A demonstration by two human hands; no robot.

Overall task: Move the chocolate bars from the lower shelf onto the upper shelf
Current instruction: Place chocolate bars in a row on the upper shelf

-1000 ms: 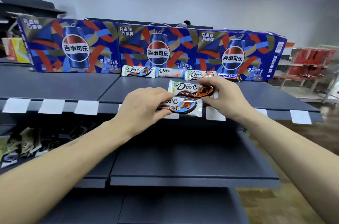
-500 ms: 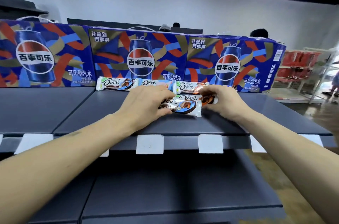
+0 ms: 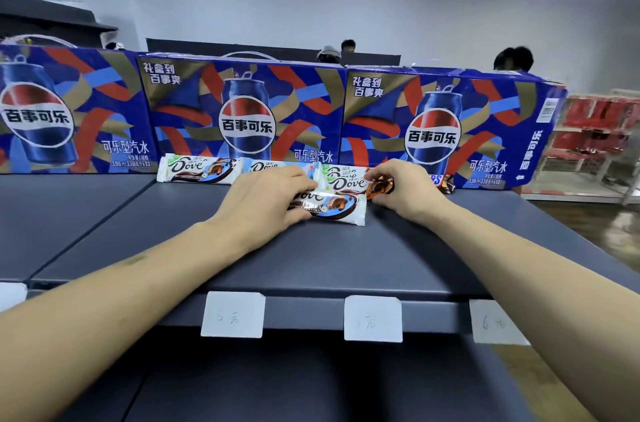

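we have both hands on the upper shelf now, each with a chocolate bar. our left hand lies over the left end of the near bar, fingers curled onto its wrapper, and the bar rests flat on the shelf. our right hand pinches the orange end of the second bar, which lies just behind the near one; we cannot tell whether that bar is fully down or a little lifted.

further back, along the foot of the blue cola boxes, a row of bars is already in place: a white one at the left, a pale blue one beside it, another white one partly hidden by our fingers, and a brown bar at the right end, mostly hidden by our right hand.

so the job looks close to done. the part of the lower shelf that we can see, below the price tags, shows no bars, though much of it is out of view. what seems left is to let go of these two and check for any stragglers.

compared with a second ago, the two bars have gone from the shelf's front edge to well in on its surface, close to the back row, and our view has risen so the lower shelf is largely out of sight.
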